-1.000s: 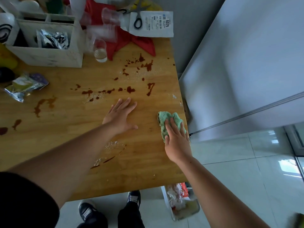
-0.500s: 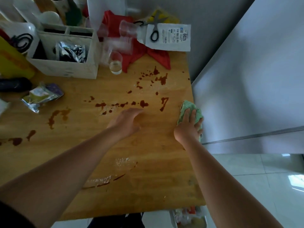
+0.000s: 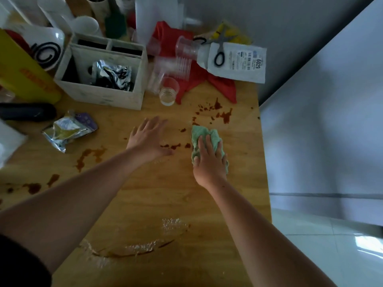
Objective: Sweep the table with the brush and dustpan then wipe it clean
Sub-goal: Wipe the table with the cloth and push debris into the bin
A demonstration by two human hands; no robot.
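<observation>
**Wipe stage: cloth on stained tabletop, right side**

Near zone. Wooden table (image 3: pixel 157 204) runs to the bottom of the view. A curved wet smear with pale gritty residue (image 3: pixel 132 245) lies on the near part, between the two forearms. The wood around it is bare. The table's right edge runs up the view beside a grey cabinet face (image 3: pixel 323 121); pale tiled floor (image 3: pixel 331 255) shows below it.

Mid zone. Right hand (image 3: pixel 209 160) lies palm down on a green cloth (image 3: pixel 205 137), fingers spread flat over it and pressing it to the wood, not curled around it. The cloth sits right of centre, with bare wood between it and the right edge. Left hand (image 3: pixel 148 139) is open and flat on the table, fingers together and extended, holding nothing. Brown stain spots (image 3: pixel 172 145) lie between the two hands, the nearest touching the cloth's left border. More brown splashes (image 3: pixel 219 113) lie just beyond the cloth. A larger brown patch (image 3: pixel 89 156) marks the left side, near a crumpled foil packet (image 3: pixel 68 131).

Far zone. White divided box (image 3: pixel 107 77) holds a crumpled silver foil bag (image 3: pixel 112 76) in its front compartment; the rear slots are dark, contents cannot be told. A clear plastic cup (image 3: pixel 167 91) stands upright beside the box, a little clear liquid in the bottom. Toppled stacked clear cups (image 3: pixel 182 52) lie on a red cloth (image 3: pixel 207 79). Scissors (image 3: pixel 220 48) rest on a white labelled pouch (image 3: pixel 238 63) at the back right corner.
</observation>
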